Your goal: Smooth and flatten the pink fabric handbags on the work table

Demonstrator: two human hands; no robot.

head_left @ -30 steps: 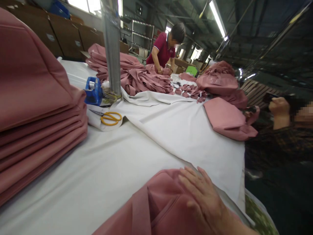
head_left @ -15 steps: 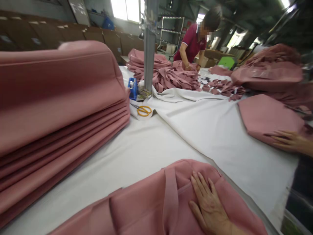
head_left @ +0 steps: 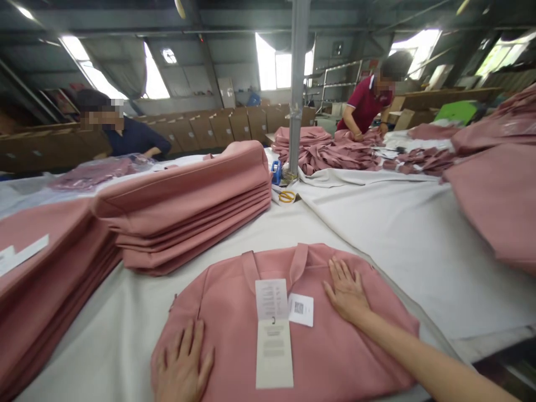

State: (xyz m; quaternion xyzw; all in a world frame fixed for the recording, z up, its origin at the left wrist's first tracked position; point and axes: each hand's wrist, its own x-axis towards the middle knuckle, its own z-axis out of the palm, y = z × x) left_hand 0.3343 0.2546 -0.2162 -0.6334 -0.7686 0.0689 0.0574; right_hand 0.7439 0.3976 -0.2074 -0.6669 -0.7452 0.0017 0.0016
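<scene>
A pink bag lies flat in front of me, its handles folded down onto it. My left hand rests with fingers spread on the bag's left end. Toward the upper right of the same bag, my right hand lies flat, palm down and open. Between my hands, a long paper hang tag hangs down over the front. A small white card with a QR code lies beside it.
Stacked pink bags stand at the left, with another pile nearer. Yellow-handled scissors lie near a metal post and a blue tape dispenser. Pink pieces cover the far table. Two co-workers stand beyond; more pink goods are right.
The view has lifted and widened. My left hand now shows on the bag, and the tags are visible on its front. The co-worker's hand at the right is out of view.
</scene>
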